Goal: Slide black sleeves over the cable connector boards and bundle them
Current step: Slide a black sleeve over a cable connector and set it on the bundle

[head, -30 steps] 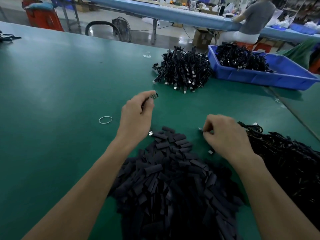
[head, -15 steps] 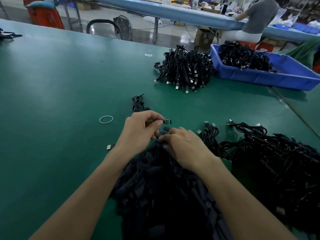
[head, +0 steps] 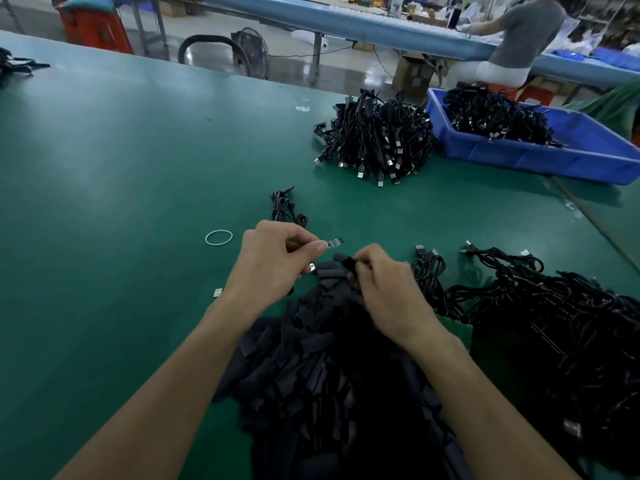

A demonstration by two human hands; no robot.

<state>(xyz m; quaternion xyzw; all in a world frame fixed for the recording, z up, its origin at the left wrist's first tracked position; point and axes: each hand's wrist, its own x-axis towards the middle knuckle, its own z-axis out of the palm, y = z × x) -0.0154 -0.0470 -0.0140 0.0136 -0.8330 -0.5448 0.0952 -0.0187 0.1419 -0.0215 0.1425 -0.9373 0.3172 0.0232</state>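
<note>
My left hand [head: 273,261] pinches a cable by its small connector board [head: 335,242], which sticks out to the right past my thumb. Just below and right of it, my right hand [head: 384,289] pinches one black sleeve [head: 347,263] lifted off the far end of the sleeve pile [head: 311,368]. Board and sleeve are a short gap apart. The cable's coiled part [head: 285,209] lies on the table beyond my left hand. A tangle of unsleeved cables [head: 554,323] lies to the right.
A white rubber band [head: 218,237] lies on the green table [head: 104,185] left of my hands. A heap of bundled cables [head: 377,140] sits farther back, beside a blue bin [head: 540,157] holding more cables. A person sits at the far bench [head: 519,32].
My right hand left the loose cables, went into the sleeve pile and now holds one sleeve up. My left hand drew its cable nearer and turned the board toward the right hand.
</note>
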